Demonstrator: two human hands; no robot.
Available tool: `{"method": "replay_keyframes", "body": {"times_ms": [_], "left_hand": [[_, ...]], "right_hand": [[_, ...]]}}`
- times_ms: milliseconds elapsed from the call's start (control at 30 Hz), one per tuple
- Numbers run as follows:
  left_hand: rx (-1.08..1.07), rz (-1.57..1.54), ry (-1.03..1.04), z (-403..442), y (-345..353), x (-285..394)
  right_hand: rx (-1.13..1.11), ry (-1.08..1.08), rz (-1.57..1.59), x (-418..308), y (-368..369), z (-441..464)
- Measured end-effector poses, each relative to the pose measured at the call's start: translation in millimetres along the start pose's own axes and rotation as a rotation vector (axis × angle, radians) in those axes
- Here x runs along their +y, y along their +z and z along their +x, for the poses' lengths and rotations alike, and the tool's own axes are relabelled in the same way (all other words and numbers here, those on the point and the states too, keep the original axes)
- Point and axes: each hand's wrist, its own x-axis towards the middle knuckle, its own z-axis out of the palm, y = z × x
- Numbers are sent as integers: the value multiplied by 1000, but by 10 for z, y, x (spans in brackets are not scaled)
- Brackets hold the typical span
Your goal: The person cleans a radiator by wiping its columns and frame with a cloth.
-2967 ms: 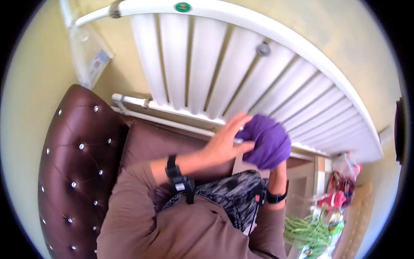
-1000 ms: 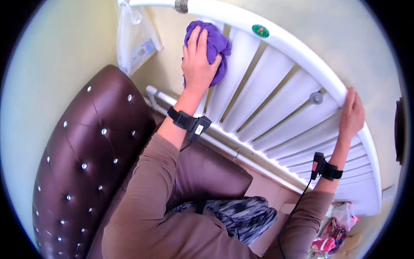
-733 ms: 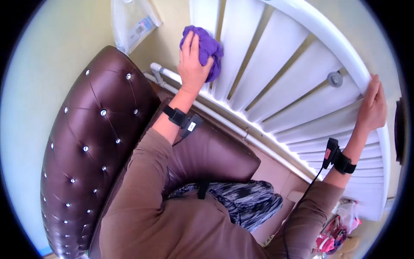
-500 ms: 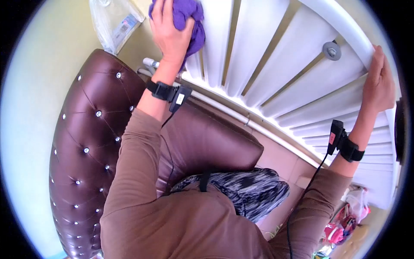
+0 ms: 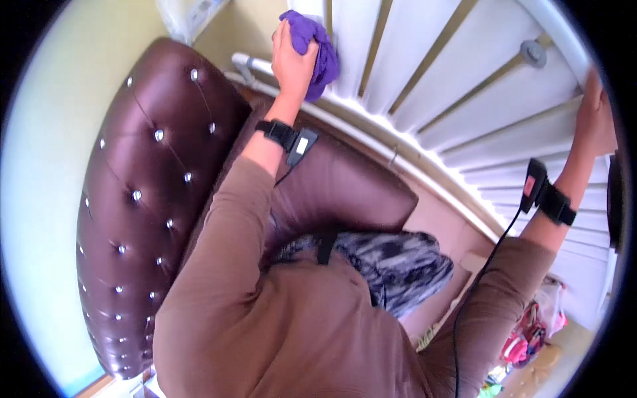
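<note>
A crumpled purple cloth [image 5: 317,65] is in my left hand [image 5: 292,63], pressed against the leftmost slat of the white radiator [image 5: 411,60] near its lower end. The fingers curve over the cloth's left side. At the far right, my right hand [image 5: 592,119] rests on the radiator's curved white top rail [image 5: 564,30], fingers wrapped round it. A round grey knob [image 5: 533,53] sits between the slats. Both wrists wear black straps with small black devices.
A brown tufted sofa back [image 5: 142,192] with shiny studs stands at left, its seat [image 5: 345,186] beside my legs. White pipes [image 5: 371,142] run below the radiator. A clear plastic bag [image 5: 182,20] hangs at upper left. Red and pink items [image 5: 521,345] lie at lower right.
Since three seconds ago, my hands have parted: the left carried the cloth to the leftmost slat, the right took hold of the rail. Lately the cloth has moved down along the slat; the view has shifted.
</note>
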Motion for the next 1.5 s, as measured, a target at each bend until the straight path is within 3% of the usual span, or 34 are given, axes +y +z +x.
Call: {"method": "replay_keyframes", "body": {"times_ms": [33, 100, 133, 200, 233, 267, 300, 333, 433, 567, 700, 767, 833, 900, 1167, 1200, 1233, 1267, 1300, 1367, 1433, 1500], "left_hand": [[-108, -5, -220, -169, 7, -80], [-256, -32, -439, -357, 54, -283], [-294, -112, -564, -413, 124, -381], [-162, -209, -641, -381, 131, -147], [-57, -258, -650, -351, 152, 3], [26, -306, -567, -305, 183, 141], [110, -353, -480, -222, 219, 281], [170, -392, -397, -117, 229, 459], [328, -285, -159, 210, 197, 939], [423, -286, -239, 405, 280, 1135], [390, -221, -76, 335, 218, 922], [329, -211, -19, 281, 194, 782], [296, -177, 21, 200, 208, 646], [264, -163, 8, 17, 250, 484], [-113, -212, -130, -639, 108, -204], [-128, -227, -143, -598, 71, -203], [-156, -230, -244, -545, 55, -159], [-129, -260, -187, -424, 24, -74], [-97, -295, -125, -286, -10, 45], [0, -395, 105, 159, -138, 428], [67, -365, 207, 599, -221, 733], [209, -405, 260, 942, -210, 925]], "right_hand": [[58, -84, 92, -139, -102, 17], [108, -174, 200, -4, -29, 194], [264, -528, -383, 467, 265, 383], [435, -856, -968, 775, 618, 480], [431, -822, -889, 736, 613, 508], [284, -668, -577, 587, 534, 445], [61, -216, 96, 185, 300, 235], [41, -145, 149, 104, 263, 195], [36, -65, 164, 32, 230, 140], [63, 4, 176, -10, 166, 85], [83, 176, -72, 172, 294, 173], [106, -40, 263, -183, -131, 59], [95, 282, -59, 185, 288, 217], [291, -124, 250, -194, -74, 34], [320, -134, 141, -188, -7, 67], [405, -545, 92, 314, 152, 107], [364, -561, 123, 331, 118, 90], [322, -575, 155, 342, 83, 72], [179, -191, 287, -151, -63, 52], [-113, 138, 236, 323, 224, 100], [8, -30, 214, 116, 58, -17], [-42, -18, 197, 64, -37, -23]]}}
